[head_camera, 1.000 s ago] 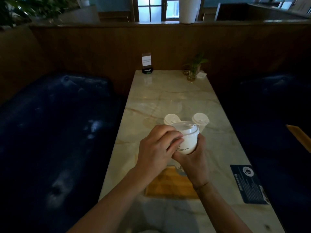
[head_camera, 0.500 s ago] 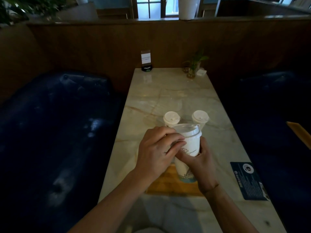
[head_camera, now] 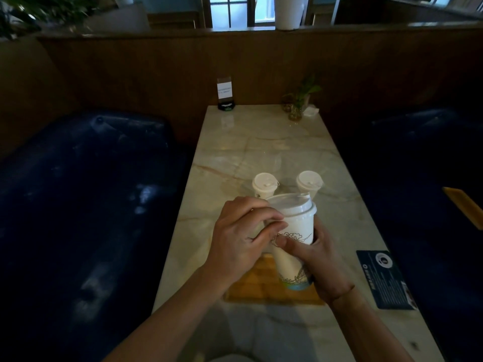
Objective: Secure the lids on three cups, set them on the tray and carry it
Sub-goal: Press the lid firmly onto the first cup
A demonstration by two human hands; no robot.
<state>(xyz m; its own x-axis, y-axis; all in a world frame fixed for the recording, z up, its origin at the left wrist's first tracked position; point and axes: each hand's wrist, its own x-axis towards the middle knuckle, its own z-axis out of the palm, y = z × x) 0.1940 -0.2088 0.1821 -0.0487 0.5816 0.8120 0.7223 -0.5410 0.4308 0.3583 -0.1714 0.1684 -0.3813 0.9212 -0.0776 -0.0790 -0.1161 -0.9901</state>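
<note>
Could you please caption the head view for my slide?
Both hands hold a lidded cup above the tray; two cups wait behind.

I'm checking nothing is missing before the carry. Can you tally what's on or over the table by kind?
Lidded white cups: 3, one held in both hands, two standing behind
Wooden tray: 1
Dark printed card: 1
Sign holder: 1
Small potted plant: 1
Total: 7

cup (head_camera: 292,239): lowered toward tray (head_camera: 256,286) | left hand (head_camera: 243,236): off lid (head_camera: 288,203), onto wall
</note>
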